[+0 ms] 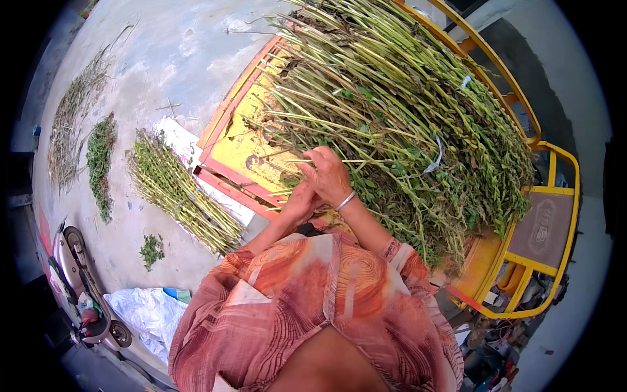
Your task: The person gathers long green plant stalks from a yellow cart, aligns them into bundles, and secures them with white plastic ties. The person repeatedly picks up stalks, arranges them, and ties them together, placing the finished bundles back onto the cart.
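- The concrete floor (163, 46) takes up the upper left; it bears a tied bundle of stalks (183, 193), two thinner rows of cut plants (99, 160) further left, and a small green tuft (151, 250).
- The yellow cart bed (241, 147), with its orange rim and yellow rail (555, 189), carries a large heap of green stalks (405, 111) that spills over most of it.
- The person's patterned orange shirt (313, 307) fills the lower middle; both forearms reach up from it to the near edge of the heap.
- A white sack (147, 310) lies on the floor at lower left, beside a scooter (78, 287) partly cut off by the rim.
- The right hand (330, 176), with a silver bangle (345, 200) at the wrist, has its fingers curled closed around a few thin stalks (326, 160) at the heap's edge.
- The left hand (299, 202) sits just below and touching the right one; its fingers look bent in, but whether they grip a stalk I cannot tell.
- Risk, as I judge it: the stalks are tangled, so a pull could drag neighbours off the cart bed onto the floor; dry stems may snap or scratch bare fingers.
- Hidden or unclear: the left fingertips lie behind the right hand, the cart's far side is buried, and the clutter at lower right is too small to name.
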A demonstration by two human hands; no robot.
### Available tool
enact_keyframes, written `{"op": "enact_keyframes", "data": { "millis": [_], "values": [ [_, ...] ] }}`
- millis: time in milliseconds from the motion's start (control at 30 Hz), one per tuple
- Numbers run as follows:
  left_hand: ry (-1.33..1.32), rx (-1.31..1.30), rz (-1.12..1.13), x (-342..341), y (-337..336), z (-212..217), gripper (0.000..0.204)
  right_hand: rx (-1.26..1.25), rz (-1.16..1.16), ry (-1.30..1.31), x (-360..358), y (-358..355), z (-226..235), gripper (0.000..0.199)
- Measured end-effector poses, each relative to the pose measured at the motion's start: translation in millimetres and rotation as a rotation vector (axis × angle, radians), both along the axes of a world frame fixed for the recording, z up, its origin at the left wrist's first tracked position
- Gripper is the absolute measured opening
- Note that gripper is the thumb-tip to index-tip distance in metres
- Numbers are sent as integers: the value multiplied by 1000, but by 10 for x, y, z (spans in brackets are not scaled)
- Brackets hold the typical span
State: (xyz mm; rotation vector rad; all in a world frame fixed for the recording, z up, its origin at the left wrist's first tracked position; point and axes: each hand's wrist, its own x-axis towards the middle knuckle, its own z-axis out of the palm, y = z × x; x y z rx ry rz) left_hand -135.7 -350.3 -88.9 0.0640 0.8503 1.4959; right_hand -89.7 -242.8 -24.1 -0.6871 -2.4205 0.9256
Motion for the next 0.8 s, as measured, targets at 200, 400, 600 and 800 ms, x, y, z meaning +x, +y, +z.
{"op": "enact_keyframes", "data": {
  "millis": [200,400,600,800],
  "values": [
    [-142,20,358,-301,27,-92,33,504,-402,-477,747,637,-648,24],
    [-88,-12,380,-285,132,-96,45,379,-233,-206,949,248,-243,16],
    [-37,-54,337,-383,61,43,37,35,-65,-258,1446,-160,-409,20],
    [-61,-82,381,-227,-34,-150,39,235,-183,-232,1417,246,-122,51]
  ]
}}
